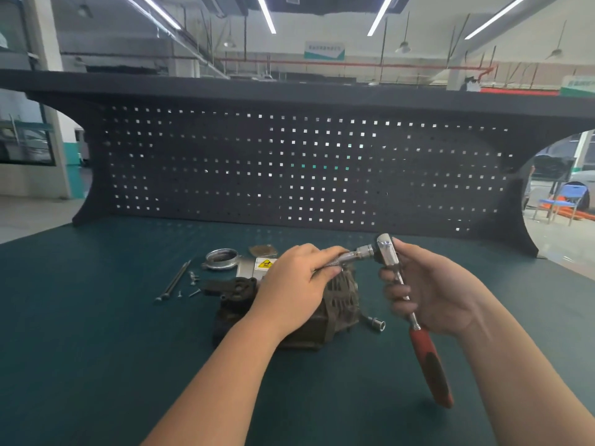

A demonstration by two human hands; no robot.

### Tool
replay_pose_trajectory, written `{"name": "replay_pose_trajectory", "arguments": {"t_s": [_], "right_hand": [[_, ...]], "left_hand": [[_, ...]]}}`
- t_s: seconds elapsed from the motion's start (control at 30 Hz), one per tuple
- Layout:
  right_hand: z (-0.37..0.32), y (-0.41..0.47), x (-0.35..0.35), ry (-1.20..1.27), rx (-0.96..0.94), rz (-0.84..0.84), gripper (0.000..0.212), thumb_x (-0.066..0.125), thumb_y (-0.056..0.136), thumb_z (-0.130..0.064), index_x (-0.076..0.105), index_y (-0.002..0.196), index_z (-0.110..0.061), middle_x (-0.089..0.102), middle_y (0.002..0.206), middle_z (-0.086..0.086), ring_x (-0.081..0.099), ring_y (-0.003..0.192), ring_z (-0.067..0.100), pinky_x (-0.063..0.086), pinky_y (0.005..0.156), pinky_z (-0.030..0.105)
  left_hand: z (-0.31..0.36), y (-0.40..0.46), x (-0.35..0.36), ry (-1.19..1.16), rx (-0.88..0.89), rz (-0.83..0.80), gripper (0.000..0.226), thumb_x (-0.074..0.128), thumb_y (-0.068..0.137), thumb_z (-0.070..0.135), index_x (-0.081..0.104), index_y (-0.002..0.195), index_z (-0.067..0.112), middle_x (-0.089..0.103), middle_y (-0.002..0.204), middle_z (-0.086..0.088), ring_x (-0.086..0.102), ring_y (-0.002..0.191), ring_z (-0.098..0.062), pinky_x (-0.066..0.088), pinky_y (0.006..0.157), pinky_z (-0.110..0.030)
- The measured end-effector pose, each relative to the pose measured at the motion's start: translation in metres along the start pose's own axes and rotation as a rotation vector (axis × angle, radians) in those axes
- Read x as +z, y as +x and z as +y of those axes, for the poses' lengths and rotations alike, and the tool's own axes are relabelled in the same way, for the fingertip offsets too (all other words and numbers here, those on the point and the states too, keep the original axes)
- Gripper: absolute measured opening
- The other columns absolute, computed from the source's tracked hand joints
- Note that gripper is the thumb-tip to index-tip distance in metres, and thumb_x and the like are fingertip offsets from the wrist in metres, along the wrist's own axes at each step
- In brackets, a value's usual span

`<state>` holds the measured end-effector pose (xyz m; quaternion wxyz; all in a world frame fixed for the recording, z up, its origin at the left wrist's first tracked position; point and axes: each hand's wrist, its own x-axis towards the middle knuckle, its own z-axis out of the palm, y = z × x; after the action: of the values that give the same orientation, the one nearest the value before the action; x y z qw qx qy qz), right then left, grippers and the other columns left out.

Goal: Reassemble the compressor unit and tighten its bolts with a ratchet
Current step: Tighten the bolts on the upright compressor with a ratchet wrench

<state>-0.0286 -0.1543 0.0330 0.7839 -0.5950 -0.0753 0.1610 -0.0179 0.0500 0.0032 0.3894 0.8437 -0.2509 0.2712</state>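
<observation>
1. The compressor unit (325,304) lies on the green table (96,317), under the left hand (296,284).
2. That hand's fingers curl around the extension bar (341,260).
3. The right hand (431,291) grips the ratchet (402,294) by its shank, red handle pointing down.

Compressor unit (335,297) largely covered by left hand (289,284); extension bar (346,257) partly buried under its fingers. Small screws (193,278) too tiny to identify. Yellow label (264,263) unreadable.
</observation>
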Motion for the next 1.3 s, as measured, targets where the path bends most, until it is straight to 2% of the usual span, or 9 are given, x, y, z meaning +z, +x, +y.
{"name": "replay_pose_trajectory", "arguments": {"t_s": [0.33, 0.47, 0.63, 0.8, 0.97, 1.1, 1.17, 1.2, 1.3], "right_hand": [[0.005, 0.007, 0.013, 0.075, -0.127, 0.024, 0.029, 0.061, 0.079, -0.046, 0.059, 0.089, -0.019, 0.052, 0.062, -0.001, 0.036, 0.041, 0.006, 0.029, 0.034, 0.016], [0.005, 0.005, 0.014, 0.049, -0.175, 0.014, 0.028, 0.055, 0.084, -0.05, 0.056, 0.08, -0.022, 0.046, 0.059, -0.001, 0.032, 0.039, 0.008, 0.026, 0.034, 0.017], [0.003, 0.003, 0.011, -0.073, -0.241, 0.117, 0.043, 0.063, 0.067, -0.066, 0.048, 0.071, -0.027, 0.03, 0.053, -0.006, 0.017, 0.038, 0.007, 0.018, 0.032, 0.017], [-0.003, -0.001, -0.005, -0.093, -0.332, 0.227, 0.031, 0.071, 0.066, -0.048, 0.05, 0.059, -0.027, 0.022, 0.046, -0.009, 0.015, 0.032, 0.006, 0.011, 0.034, 0.014], [-0.012, -0.008, -0.028, -0.024, -0.335, 0.313, 0.036, 0.067, 0.065, -0.048, 0.039, 0.064, -0.025, 0.02, 0.042, -0.01, 0.015, 0.029, 0.006, 0.011, 0.032, 0.016], [-0.014, -0.01, -0.038, 0.031, -0.347, 0.324, 0.034, 0.069, 0.065, -0.045, 0.042, 0.061, -0.025, 0.019, 0.043, -0.01, 0.015, 0.03, 0.005, 0.014, 0.029, 0.015], [-0.016, -0.011, -0.045, 0.118, -0.356, 0.349, 0.034, 0.069, 0.067, -0.044, 0.042, 0.06, -0.025, 0.019, 0.043, -0.01, 0.016, 0.03, 0.005, 0.014, 0.029, 0.015], [-0.016, -0.012, -0.049, 0.186, -0.369, 0.362, 0.034, 0.069, 0.07, -0.044, 0.042, 0.059, -0.025, 0.019, 0.043, -0.01, 0.016, 0.03, 0.005, 0.014, 0.029, 0.015], [-0.019, -0.014, -0.062, 0.371, -0.391, 0.406, 0.041, 0.062, 0.083, -0.044, 0.046, 0.052, -0.024, 0.018, 0.042, -0.01, 0.016, 0.03, 0.004, 0.013, 0.028, 0.016]], "left_hand": [[0.013, 0.0, 0.001, 0.086, 0.123, 0.336, 0.031, 0.06, 0.088, 0.031, 0.074, 0.113, 0.019, 0.067, 0.078, 0.002, 0.058, 0.08, -0.021, 0.047, 0.066, -0.034], [0.015, 0.001, 0.0, 0.193, 0.232, 0.399, 0.027, 0.064, 0.083, 0.027, 0.077, 0.104, 0.015, 0.07, 0.074, 0.0, 0.061, 0.071, -0.025, 0.051, 0.059, -0.035], [0.016, -0.001, 0.003, 0.287, 0.279, 0.296, 0.026, 0.062, 0.089, 0.036, 0.074, 0.108, 0.023, 0.065, 0.074, 0.006, 0.06, 0.07, -0.019, 0.048, 0.054, -0.031], [0.011, 0.003, -0.005, 0.312, 0.114, 0.12, 0.033, 0.045, 0.096, 0.053, 0.066, 0.111, 0.032, 0.063, 0.083, 0.01, 0.058, 0.076, -0.01, 0.049, 0.063, -0.031], [0.014, 0.004, -0.002, -0.285, -0.088, 0.119, 0.017, 0.055, 0.098, 0.027, 0.07, 0.097, 0.02, 0.06, 0.061, 0.022, 0.054, 0.06, 0.002, 0.041, 0.059, -0.013], [0.03, 0.003, 0.016, -1.013, -0.253, 0.176, 0.025, 0.047, 0.102, 0.01, 0.066, 0.109, 0.025, 0.074, 0.077, 0.005, 0.073, 0.076, -0.011, 0.058, 0.069, -0.022], [0.031, 0.002, 0.023, -1.152, -0.293, 0.165, 0.029, 0.043, 0.102, 0.004, 0.063, 0.117, 0.02, 0.076, 0.088, -0.002, 0.074, 0.086, -0.015, 0.058, 0.075, -0.023], [0.03, 0.003, 0.029, -1.012, -0.264, 0.097, 0.032, 0.042, 0.102, 0.0, 0.061, 0.123, 0.016, 0.075, 0.095, -0.002, 0.073, 0.091, -0.016, 0.058, 0.08, -0.025], [0.035, 0.011, 0.063, 0.102, 0.072, -0.424, 0.042, 0.045, 0.092, -0.006, 0.061, 0.128, 0.01, 0.064, 0.125, -0.007, 0.06, 0.116, -0.024, 0.05, 0.094, -0.037]]}}
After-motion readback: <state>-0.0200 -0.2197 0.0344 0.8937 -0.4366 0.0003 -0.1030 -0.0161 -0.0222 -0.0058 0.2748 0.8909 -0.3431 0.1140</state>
